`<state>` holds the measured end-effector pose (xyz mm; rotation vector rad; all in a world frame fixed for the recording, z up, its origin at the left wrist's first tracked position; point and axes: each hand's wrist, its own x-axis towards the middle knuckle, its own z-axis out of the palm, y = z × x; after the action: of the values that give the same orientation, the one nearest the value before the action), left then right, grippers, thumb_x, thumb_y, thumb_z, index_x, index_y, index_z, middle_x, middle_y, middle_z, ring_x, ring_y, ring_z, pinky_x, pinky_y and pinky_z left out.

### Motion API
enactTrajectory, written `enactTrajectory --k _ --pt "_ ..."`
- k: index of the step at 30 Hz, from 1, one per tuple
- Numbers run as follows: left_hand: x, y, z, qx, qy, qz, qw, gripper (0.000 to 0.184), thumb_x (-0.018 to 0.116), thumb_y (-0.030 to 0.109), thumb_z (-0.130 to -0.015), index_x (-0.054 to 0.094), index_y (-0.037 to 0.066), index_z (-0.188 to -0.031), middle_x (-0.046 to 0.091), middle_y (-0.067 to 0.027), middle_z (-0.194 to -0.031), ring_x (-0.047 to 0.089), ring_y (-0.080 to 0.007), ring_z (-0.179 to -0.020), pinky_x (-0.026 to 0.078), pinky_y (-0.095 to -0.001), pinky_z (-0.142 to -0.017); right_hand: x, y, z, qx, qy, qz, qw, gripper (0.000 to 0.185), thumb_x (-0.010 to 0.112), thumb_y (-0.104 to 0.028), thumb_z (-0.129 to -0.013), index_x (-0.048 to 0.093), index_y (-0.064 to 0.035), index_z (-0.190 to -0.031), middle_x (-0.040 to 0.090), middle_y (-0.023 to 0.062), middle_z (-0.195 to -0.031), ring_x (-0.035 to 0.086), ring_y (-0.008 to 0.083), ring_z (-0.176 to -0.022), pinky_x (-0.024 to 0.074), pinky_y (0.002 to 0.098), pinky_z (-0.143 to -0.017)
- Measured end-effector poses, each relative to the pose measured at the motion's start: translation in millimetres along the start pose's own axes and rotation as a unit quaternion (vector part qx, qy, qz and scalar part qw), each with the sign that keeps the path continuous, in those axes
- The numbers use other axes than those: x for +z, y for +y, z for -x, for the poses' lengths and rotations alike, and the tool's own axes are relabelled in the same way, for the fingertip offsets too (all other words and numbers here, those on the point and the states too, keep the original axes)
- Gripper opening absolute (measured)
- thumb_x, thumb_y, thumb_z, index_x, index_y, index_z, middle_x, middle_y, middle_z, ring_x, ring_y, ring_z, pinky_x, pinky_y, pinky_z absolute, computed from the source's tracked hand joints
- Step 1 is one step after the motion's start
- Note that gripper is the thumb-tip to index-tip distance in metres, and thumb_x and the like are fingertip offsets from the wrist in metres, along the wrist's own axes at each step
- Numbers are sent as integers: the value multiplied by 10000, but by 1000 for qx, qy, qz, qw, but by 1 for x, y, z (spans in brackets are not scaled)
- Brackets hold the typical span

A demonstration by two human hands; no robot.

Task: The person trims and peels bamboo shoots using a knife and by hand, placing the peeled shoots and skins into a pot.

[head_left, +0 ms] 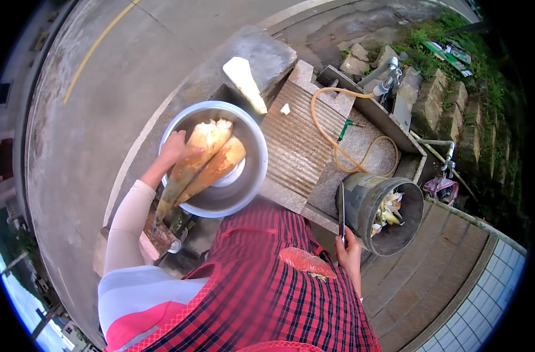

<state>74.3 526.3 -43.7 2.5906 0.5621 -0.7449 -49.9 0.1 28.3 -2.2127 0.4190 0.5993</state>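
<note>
Two large unpeeled bamboo shoots [211, 167] lie slantwise in a wide metal basin [257, 158], their pale cut ends up and their darker tips hanging over the near rim. My left hand [178, 149] is on the left shoot, thumb across its upper side and fingers around its outer side, partly hidden. In my right hand [349, 252] is a knife [342, 208], its blade pointing away from me beside a dark bucket [361, 196]. Peelings [389, 214] lie inside that bucket. A peeled white bamboo shoot [244, 82] rests on the stone ledge beyond the basin.
A ridged stone washboard slab [294, 135] adjoins a concrete sink [376, 129]. Inside the sink an orange hose [314, 120] curls beside a green nozzle [345, 130]. A tap [390, 79] stands at its back. A white scrap [285, 109] lies on the slab.
</note>
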Motion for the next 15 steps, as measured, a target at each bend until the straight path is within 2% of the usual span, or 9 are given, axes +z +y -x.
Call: enactTrajectory --k 3,7,10,12,15 --pt "12 -5 26 -23 -46 -31 998 997 823 504 -525 423 -68 -1237 528 -250 -1153 527 -360 -1078 432 -402 -917 6 14 -5 -65 -15 49 997 372 571 -109 -883 511 -18 -1238 506 -19 -609 456 61 -461 352 229 -405" --pt "26 -29 35 -33 -33 15 999 1112 852 486 -479 348 -75 -1297 494 -275 -1206 501 -364 -1127 426 -392 -931 8 17 -6 -55 -11 43 997 378 572 -108 -880 510 -21 -1243 504 -16 -614 456 63 -461 356 232 -403" --pt "32 -60 44 -58 -40 144 987 1143 856 475 -477 323 -89 -1316 479 -287 -1242 503 -346 -1150 419 -377 -945 9 19 -4 -30 -11 29 999 386 573 -107 -879 505 -27 -1251 503 -16 -622 454 62 -461 356 236 -398" --pt "24 -70 57 -80 -90 179 977 1151 859 459 -478 312 -98 -1324 488 -282 -1245 510 -339 -1151 412 -370 -956 8 18 -4 -22 -18 30 999 391 569 -106 -883 497 -34 -1260 506 -18 -633 447 60 -460 351 237 -396" --pt "38 -96 62 -70 -117 223 965 1091 865 419 -477 356 -95 -1293 536 -264 -1189 538 -341 -1113 419 -369 -944 12 1 -3 12 2 -2 1000 367 596 -117 -818 561 10 -1160 494 81 -585 439 122 -513 393 295 -506"
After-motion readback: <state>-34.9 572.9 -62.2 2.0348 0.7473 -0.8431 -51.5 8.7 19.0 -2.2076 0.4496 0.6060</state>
